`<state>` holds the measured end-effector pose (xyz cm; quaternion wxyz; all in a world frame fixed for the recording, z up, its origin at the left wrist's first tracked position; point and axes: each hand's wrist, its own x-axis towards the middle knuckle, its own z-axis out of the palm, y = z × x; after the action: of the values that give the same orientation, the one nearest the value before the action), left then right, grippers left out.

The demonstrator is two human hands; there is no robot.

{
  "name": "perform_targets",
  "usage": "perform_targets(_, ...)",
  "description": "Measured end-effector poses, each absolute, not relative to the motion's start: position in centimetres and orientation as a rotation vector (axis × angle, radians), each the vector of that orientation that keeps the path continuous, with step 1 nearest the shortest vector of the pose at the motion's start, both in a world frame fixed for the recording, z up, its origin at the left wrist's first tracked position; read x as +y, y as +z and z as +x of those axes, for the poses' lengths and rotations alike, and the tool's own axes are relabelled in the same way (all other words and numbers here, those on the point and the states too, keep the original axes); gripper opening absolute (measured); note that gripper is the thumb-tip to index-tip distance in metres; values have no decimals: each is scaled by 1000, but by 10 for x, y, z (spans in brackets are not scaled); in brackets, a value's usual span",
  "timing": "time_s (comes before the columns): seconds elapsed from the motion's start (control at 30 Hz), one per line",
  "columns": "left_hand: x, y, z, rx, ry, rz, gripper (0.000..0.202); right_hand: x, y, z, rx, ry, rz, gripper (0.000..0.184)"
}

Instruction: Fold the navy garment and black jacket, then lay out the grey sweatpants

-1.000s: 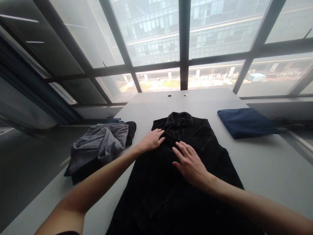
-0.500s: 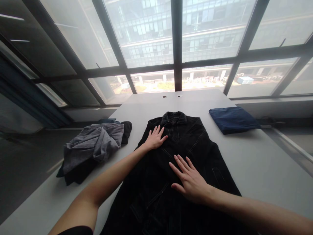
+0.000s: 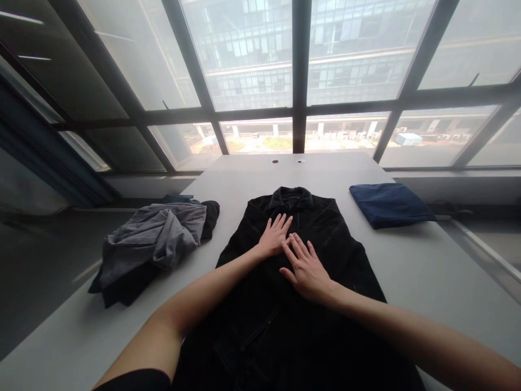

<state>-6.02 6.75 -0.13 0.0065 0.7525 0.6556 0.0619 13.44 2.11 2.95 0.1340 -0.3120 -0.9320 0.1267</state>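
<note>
A black denim jacket (image 3: pixel 260 320) lies flat and face up on the white table (image 3: pixel 285 169), collar away from me and buttoned front down its middle. My left hand (image 3: pixel 275 236) rests palm down on its chest, fingers spread, holding nothing. My right hand (image 3: pixel 305 269) lies flat just below and beside it, also spread on the denim. The fingertips of the two hands nearly meet at the placket. The jacket's lower part runs out of view at the bottom.
A crumpled grey garment (image 3: pixel 152 239) sits on a dark cloth at the table's left. A folded navy cloth (image 3: pixel 388 205) lies at the right. The table's far end has two small holes (image 3: pixel 287 161) and meets a large window wall.
Both hands have slid toward the jacket's centre line and up towards the collar, and now lie close together. The jacket and the other garments stay where they were.
</note>
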Motion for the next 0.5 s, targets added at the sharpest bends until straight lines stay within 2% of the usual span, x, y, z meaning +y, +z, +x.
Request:
perform_targets(0.13, 72, 0, -63, 2010, 242, 2314, 74, 22, 9, 137, -2783, 375, -858, 72)
perform_targets(0.3, 68, 23, -86, 1938, 301, 2218, 63, 9, 24, 160, -2768, 418, -857, 63)
perform_targets(0.5, 47, 18, -119, 2044, 290, 2236, 58, -18, 23, 205, -2817, 543, -627, 64)
